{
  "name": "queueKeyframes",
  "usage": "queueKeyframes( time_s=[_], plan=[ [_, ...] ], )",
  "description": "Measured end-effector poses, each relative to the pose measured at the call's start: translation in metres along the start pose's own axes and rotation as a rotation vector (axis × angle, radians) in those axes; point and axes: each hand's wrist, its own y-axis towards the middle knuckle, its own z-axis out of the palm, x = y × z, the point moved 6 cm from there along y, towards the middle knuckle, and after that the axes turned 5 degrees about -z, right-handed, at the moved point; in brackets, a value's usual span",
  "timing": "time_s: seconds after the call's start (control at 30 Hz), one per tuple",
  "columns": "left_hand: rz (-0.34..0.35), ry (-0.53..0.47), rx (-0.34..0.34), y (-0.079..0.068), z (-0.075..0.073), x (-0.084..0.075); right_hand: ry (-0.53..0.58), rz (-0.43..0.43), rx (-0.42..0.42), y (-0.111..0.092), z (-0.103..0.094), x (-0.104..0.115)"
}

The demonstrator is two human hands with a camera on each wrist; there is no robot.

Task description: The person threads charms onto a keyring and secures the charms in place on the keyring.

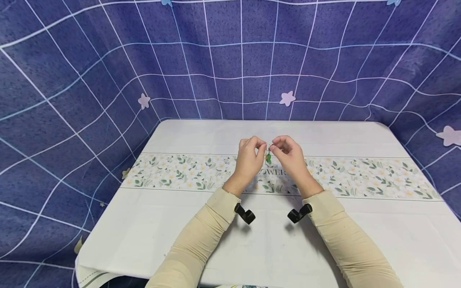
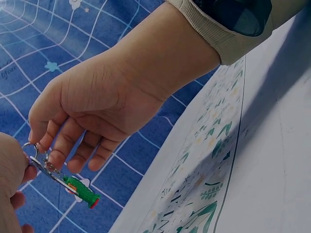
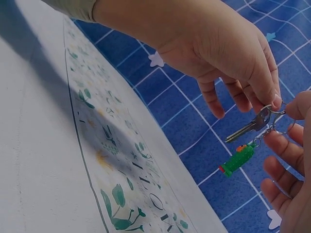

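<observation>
My left hand (image 1: 249, 158) and right hand (image 1: 290, 156) meet above the printed band of the tablecloth, fingertips close together. In the right wrist view, the right thumb and finger pinch a silver key (image 3: 243, 130) by its head, its blade pointing away from the hand. The left thumb and finger hold the metal key ring (image 3: 279, 132) beside the key's head. From a short chain on the ring dangles a green figure-shaped charm (image 3: 238, 160) with an orange spot and a red end. The left wrist view shows the charm (image 2: 83, 191) hanging below both hands.
A white tablecloth (image 1: 173, 224) covers the table, with a floral band (image 1: 194, 172) and lettering across it. Behind and at the sides hangs a blue grid-patterned curtain (image 1: 223, 60) with stars. Each wrist wears a black camera mount (image 1: 245, 215).
</observation>
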Motion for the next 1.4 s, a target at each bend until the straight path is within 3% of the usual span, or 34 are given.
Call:
queueKeyframes(
  time_s=[0.13,0.23,0.33,0.53,1.4],
  plan=[
    [-0.004,0.002,-0.008,0.0,-0.001,0.0,0.017,0.007,0.012,0.0,0.0,-0.001],
    [-0.009,0.006,-0.013,0.0,-0.001,0.001,0.024,0.017,0.016,0.003,0.0,-0.017],
    [-0.016,0.003,-0.015,0.0,-0.001,0.002,0.013,0.01,0.015,0.003,0.0,-0.02],
    [-0.021,-0.008,-0.016,0.0,-0.001,0.003,-0.004,0.005,0.01,-0.001,0.0,-0.001],
    [-0.028,0.003,-0.003,0.0,-0.001,0.001,-0.002,0.002,0.014,-0.001,0.001,0.0]
  ],
)
